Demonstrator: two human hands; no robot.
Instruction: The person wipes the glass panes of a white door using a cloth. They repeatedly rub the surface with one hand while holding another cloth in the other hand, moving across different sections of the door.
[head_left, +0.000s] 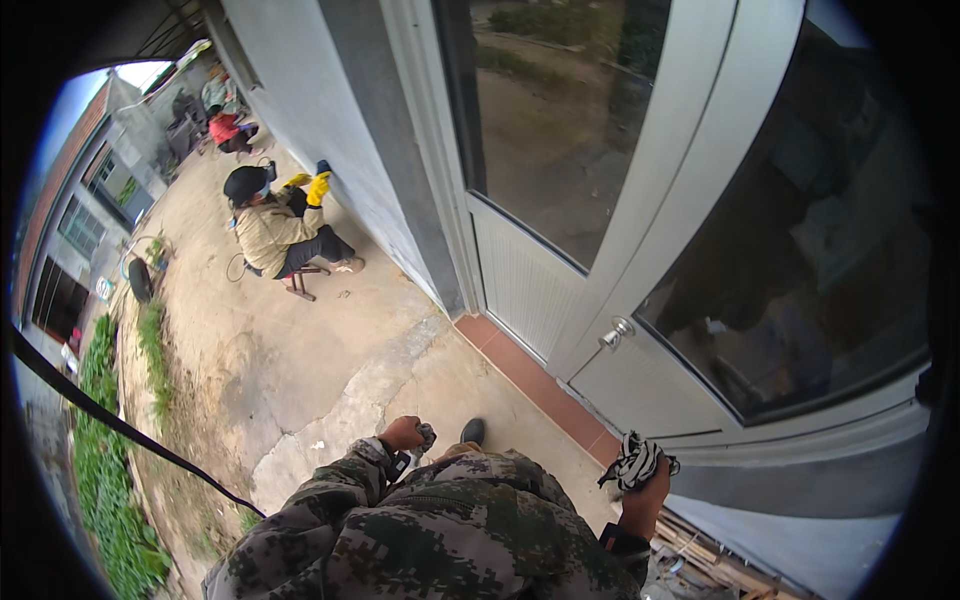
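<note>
My right hand (654, 487) grips a crumpled black-and-white striped cloth (636, 463), held up in front of the lower part of a glazed metal door. My left hand (401, 433) is closed in front of my waist on a small bunched cloth (427, 436) with a dark and light pattern. A white and dark object (400, 465) shows by the left wrist; what it is cannot be made out. The door (637, 375) has a round metal knob (617, 333) and large dark glass panes (547, 127) that reflect the yard.
A red tiled sill (525, 382) runs under the door. On the left, a person (274, 225) in yellow gloves sits on a low stool against the wall (360, 165). Another person (229, 131) crouches farther back. Wooden sticks (705, 555) lie at lower right; plants (112, 450) border the concrete yard.
</note>
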